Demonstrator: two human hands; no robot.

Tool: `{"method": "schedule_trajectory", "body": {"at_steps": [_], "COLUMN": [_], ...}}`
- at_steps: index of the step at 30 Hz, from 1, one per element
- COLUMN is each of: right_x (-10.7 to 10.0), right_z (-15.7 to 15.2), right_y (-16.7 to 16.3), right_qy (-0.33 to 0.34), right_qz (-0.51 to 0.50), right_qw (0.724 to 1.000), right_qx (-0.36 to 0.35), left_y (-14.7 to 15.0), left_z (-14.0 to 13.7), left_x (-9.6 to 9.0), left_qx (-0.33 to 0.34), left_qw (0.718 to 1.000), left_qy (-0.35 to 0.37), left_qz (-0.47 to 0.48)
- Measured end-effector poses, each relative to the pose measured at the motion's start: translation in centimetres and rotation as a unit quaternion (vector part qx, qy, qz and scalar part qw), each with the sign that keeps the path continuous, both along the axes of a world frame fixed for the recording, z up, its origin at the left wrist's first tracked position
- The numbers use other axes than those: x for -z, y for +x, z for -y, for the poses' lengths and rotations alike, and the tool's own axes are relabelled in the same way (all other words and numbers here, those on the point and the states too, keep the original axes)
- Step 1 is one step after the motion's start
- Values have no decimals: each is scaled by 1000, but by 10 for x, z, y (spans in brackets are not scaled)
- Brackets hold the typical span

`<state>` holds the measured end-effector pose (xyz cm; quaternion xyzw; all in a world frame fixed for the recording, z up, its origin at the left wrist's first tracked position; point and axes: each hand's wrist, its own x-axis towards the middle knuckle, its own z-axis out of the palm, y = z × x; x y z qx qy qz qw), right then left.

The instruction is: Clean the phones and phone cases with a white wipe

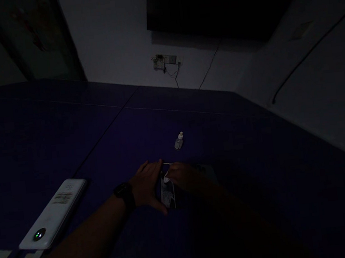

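Note:
A flat, phone-like slab (168, 195) with a pale rim and a dark, cloudy top lies on the blue table. My left hand (146, 185), a black watch on its wrist, holds it from the left side, fingers at its far end and thumb at its near end. Over the far part of the slab, my right hand (179, 175) is closed on a small white cloth or wipe (166, 179) that touches the surface. A small clear dropper bottle (178, 142) with a white cap stands beyond both hands. Darkness hides most of the right forearm.
A long white power bank-like device (54, 215) with a lit round display lies at the left. Beside my right hand is a dark flat object (208, 172), hard to make out. The blue table (105, 132) reaches a wall with sockets (167, 59) and a dark screen (218, 9).

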<state>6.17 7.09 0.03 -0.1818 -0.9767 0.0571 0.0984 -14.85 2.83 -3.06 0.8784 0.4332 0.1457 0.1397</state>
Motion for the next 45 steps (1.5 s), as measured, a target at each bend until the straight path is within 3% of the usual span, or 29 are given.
{"method": "schedule_trajectory", "body": {"at_steps": [3,7,13,19,24,30,36,40,45], "right_x": [2,3,3,-1,1,3,6,4,1], "right_z": [-2,-5,-6,-6,-11,-10,-10,1,0], "right_y": [-1,6,9,6,8,10,14,0,11], "right_qy": [25,-11,-4,-22,9,-17,-3,6,-15], "right_qz": [-14,13,-13,-29,-22,-23,-26,-58,-4], "right_qw": [1000,998,1000,997,1000,999,1000,998,998], "right_qx": [8,-54,7,-68,5,-41,5,-27,-63], "left_y": [0,1,1,-1,-1,0,0,0,-1], "left_z": [0,1,1,0,0,0,1,0,0], "left_x": [0,-2,-3,1,1,-2,-1,-1,-1], "left_qx": [5,-2,-2,5,5,1,2,1,4], "left_qw": [1000,1000,1000,1000,1000,1000,1000,1000,1000], "left_qy": [5,-6,1,13,11,5,4,7,11], "left_qz": [5,-5,-8,-8,-6,-10,-15,-16,-17]}}
